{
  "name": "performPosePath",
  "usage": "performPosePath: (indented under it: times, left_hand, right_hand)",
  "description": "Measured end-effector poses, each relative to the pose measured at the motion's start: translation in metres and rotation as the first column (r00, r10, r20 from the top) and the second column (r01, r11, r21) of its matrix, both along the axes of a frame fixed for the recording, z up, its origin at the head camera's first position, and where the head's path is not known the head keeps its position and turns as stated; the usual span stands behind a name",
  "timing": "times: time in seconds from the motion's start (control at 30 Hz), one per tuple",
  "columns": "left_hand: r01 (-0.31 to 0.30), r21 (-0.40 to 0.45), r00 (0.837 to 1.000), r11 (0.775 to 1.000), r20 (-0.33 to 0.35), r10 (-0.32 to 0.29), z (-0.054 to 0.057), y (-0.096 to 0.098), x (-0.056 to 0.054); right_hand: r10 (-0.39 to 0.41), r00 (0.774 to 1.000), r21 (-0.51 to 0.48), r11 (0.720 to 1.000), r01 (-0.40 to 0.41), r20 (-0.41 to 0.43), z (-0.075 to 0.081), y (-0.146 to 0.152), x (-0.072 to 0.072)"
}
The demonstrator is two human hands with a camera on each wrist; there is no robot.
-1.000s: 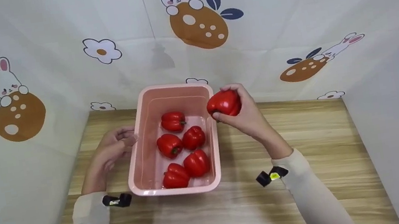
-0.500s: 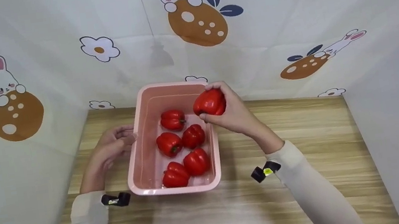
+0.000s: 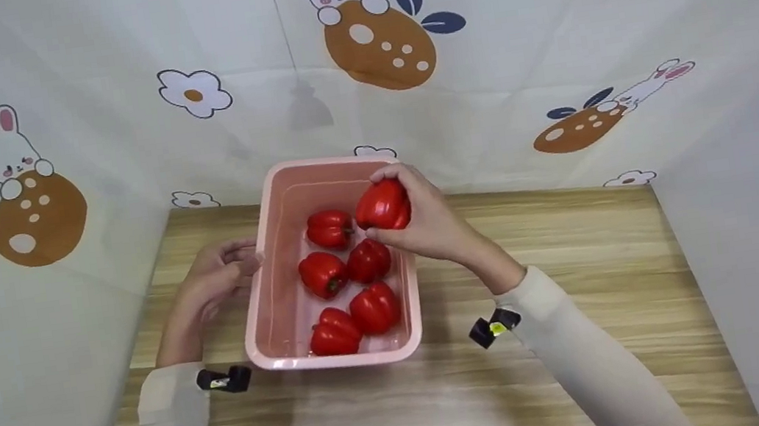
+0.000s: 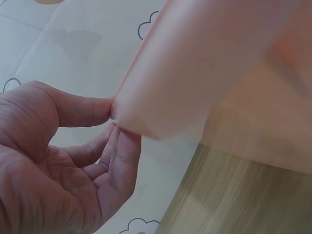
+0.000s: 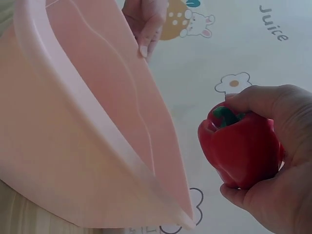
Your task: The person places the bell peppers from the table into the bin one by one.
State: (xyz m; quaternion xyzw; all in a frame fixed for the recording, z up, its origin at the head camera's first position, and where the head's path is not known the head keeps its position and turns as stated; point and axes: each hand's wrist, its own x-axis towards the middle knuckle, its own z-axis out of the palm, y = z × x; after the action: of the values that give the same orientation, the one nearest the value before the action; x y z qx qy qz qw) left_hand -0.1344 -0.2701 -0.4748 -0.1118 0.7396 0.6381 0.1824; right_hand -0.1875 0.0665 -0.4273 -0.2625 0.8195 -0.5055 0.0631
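A pink plastic bin [image 3: 258,312] stands on the wooden table with several red bell peppers [image 3: 323,274] lying on its floor. My right hand [image 3: 431,224] grips another red bell pepper [image 3: 378,206] over the bin's far right part, thumb on the near side and fingers over the far side. In the right wrist view, the green stem of this held bell pepper [image 5: 243,146] shows beside the thumb. At the bin's left rim my left hand [image 3: 216,274] pinches the edge; the left wrist view shows thumb and fingertips meeting on the rim [image 4: 127,109].
Light wood table [image 3: 566,276] extends to the right and in front of the bin. Pale cloth walls [image 3: 234,25] printed with rabbits and flowers enclose the back and both sides. The back wall stands close behind the bin.
My right hand has carried the held bell pepper leftward, from outside the bin's right rim to above its inside. The left hand stays at the left rim.
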Motion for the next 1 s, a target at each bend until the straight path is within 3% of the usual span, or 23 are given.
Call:
performPosePath:
  times: [0.3,0.57,0.83,1.0]
  left_hand:
    - [-0.012,-0.03,1.0,0.999,0.006,0.012,0.003,0.001,-0.004]
    - [-0.006,-0.022,1.0,1.0,0.003,0.006,0.005,0.002,-0.005]
    - [-0.023,-0.057,1.0,0.998,-0.003,0.023,0.009,-0.005,0.0]
    - [-0.017,-0.026,1.0,1.0,0.003,0.017,0.004,0.003,-0.004]
  right_hand:
    - [0.071,0.994,0.119,0.991,-0.062,-0.077,0.002,-0.012,-0.005]
    - [0.141,0.971,0.237,0.967,-0.093,-0.195,-0.001,-0.021,-0.004]
    - [0.132,0.943,0.205,0.976,-0.07,-0.306,-0.002,-0.03,-0.003]
    - [0.078,0.949,0.141,0.989,-0.036,-0.305,-0.008,-0.018,-0.004]
